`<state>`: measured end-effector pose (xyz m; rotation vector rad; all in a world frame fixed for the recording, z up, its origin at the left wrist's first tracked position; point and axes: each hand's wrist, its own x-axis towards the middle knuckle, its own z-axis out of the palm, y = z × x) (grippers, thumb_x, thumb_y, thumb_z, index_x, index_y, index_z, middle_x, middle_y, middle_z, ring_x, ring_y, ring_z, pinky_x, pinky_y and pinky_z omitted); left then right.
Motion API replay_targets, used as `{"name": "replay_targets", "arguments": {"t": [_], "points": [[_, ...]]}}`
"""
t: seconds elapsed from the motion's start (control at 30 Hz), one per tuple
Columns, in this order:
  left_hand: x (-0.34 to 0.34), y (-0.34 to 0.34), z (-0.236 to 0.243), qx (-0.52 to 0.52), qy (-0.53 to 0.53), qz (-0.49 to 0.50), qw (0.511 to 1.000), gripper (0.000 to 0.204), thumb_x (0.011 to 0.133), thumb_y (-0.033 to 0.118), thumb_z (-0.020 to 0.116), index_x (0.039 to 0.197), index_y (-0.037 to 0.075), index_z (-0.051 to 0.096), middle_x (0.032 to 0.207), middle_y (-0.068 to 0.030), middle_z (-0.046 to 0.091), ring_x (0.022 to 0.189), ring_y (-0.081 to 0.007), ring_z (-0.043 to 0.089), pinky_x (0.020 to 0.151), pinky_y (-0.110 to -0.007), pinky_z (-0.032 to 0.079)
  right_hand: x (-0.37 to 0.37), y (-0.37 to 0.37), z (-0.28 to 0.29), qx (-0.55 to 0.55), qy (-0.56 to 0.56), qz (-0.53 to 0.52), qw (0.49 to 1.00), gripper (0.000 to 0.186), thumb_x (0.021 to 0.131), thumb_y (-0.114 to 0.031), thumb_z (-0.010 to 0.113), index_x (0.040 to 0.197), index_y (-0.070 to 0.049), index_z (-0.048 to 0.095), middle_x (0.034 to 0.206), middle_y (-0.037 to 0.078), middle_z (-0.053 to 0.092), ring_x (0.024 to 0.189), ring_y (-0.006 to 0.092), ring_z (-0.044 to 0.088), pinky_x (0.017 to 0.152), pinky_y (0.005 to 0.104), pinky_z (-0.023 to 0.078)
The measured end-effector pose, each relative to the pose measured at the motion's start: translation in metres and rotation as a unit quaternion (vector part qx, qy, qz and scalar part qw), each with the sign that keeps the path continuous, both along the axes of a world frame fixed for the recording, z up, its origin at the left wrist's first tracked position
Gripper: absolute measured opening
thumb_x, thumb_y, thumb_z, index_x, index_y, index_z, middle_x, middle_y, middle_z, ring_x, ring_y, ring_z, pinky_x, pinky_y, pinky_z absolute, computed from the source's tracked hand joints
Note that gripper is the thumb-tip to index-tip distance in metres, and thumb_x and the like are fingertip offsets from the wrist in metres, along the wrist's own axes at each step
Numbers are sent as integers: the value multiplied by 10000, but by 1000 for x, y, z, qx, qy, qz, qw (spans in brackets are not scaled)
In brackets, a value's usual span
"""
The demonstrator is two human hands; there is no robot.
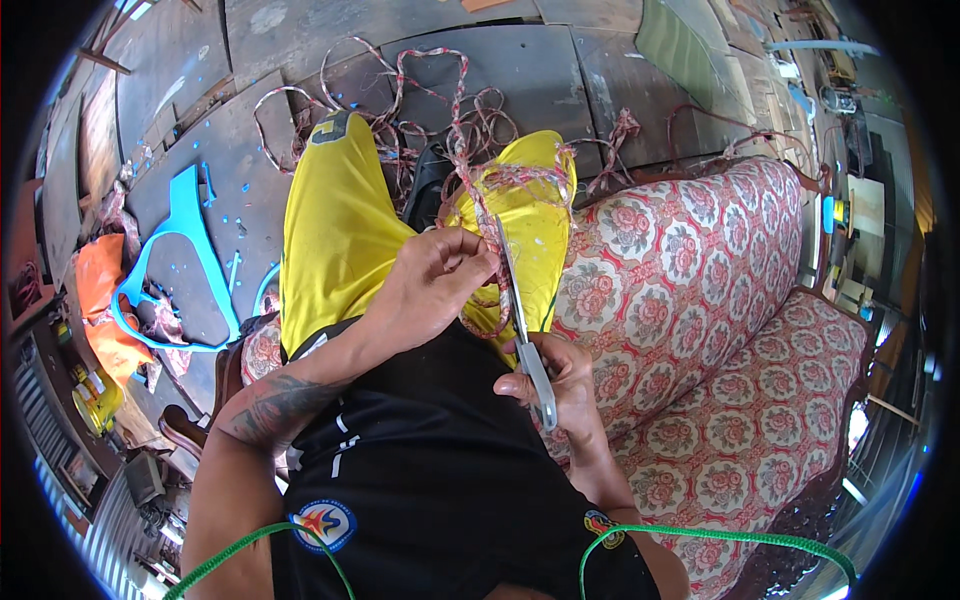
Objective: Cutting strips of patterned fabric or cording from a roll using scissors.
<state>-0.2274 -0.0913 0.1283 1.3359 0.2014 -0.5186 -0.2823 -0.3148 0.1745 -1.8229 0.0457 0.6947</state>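
Over my lap, my left hand (437, 285) pinches a braided red-and-white cord (462, 140) between thumb and fingers. The cord runs from my knees to the floor beyond and loops down below my fingers. In my right hand (570, 385) is a pair of scissors (536, 372) with grey handles, its blades pointing away from me. Those blades lie alongside the cord, just right of my left fingertips; whether they touch it I cannot tell. More strips of the red-and-white material (530, 178) lie across my right knee, with frayed threads around them.
A rose-patterned sofa (690, 270) fills the right side. Tangled cords (405, 130) spread on the grey board floor (510, 75) past my feet. At the left lie a cut blue plastic piece (185, 225), small blue scraps and an orange cloth (100, 275). A green mat (680, 50) lies far right.
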Motion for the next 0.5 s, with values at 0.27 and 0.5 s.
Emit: {"name": "replay_targets", "arguments": {"t": [0.27, 0.5], "points": [[1, 1, 1, 25, -8, -17, 1000, 221, 1002, 206, 624, 1020, -8, 680, 863, 25, 644, 786, -29, 517, 701, -229, 417, 3, 0, 1, -92, -74, 34, 992, 463, 675, -346, 939, 882, 0, 712, 677, 78, 687, 582, 173, 679, 566, 279, 513], [1, 1, 2, 0, -8, -7, 1000, 214, 997, 210, 629, 1006, 1, 673, 875, 23, 643, 794, -33, 530, 713, -230, 425, 3, 3, 2, -107, -101, 35, 988, 458, 687, -364, 928, 864, -2, 711, 678, 88, 690, 558, 205, 672, 556, 313, 519]]}}
